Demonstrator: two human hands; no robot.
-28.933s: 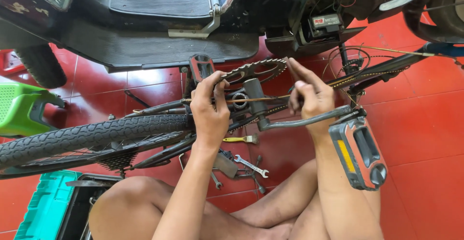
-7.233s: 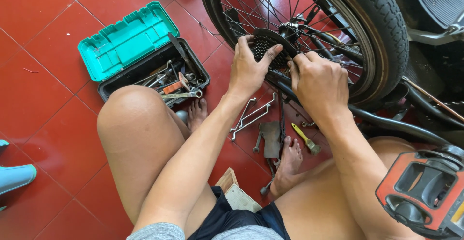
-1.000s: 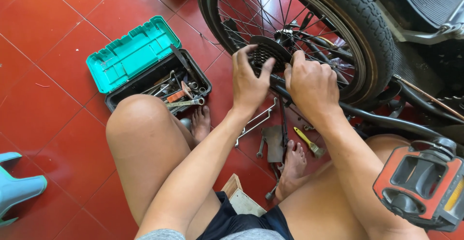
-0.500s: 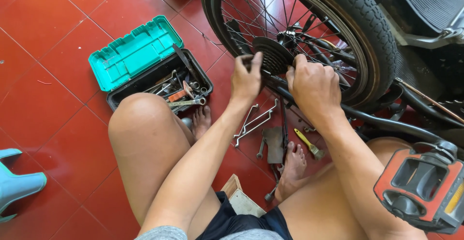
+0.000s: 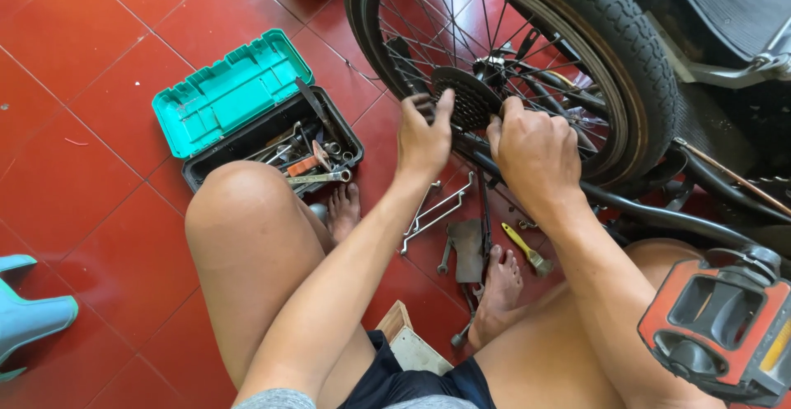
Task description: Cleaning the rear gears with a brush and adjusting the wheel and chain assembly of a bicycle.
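A bicycle lies flipped over with its rear wheel (image 5: 593, 22) in front of me. My left hand (image 5: 424, 133) rests on the black sprocket cluster (image 5: 465, 96) at the hub, fingers curled round its left edge. On the right side of that sprocket, my right hand (image 5: 531, 149) closes over the chain and the frame tube (image 5: 651, 211). What the fingers pinch is hidden behind the knuckles. I sit on the floor with bare legs bent beneath the wheel.
An open toolbox (image 5: 272, 141) with a teal lid holds spanners at the left. Loose spanners (image 5: 437, 207), a yellow-handled brush (image 5: 527, 248) and a metal plate lie on the red tile floor between my feet. An orange pedal (image 5: 713, 327) juts out at lower right. A blue stool (image 5: 29, 314) stands at far left.
My left hand has slid up along the sprocket's left edge. The right hand has stayed gripping beside it. The view has shifted slightly.
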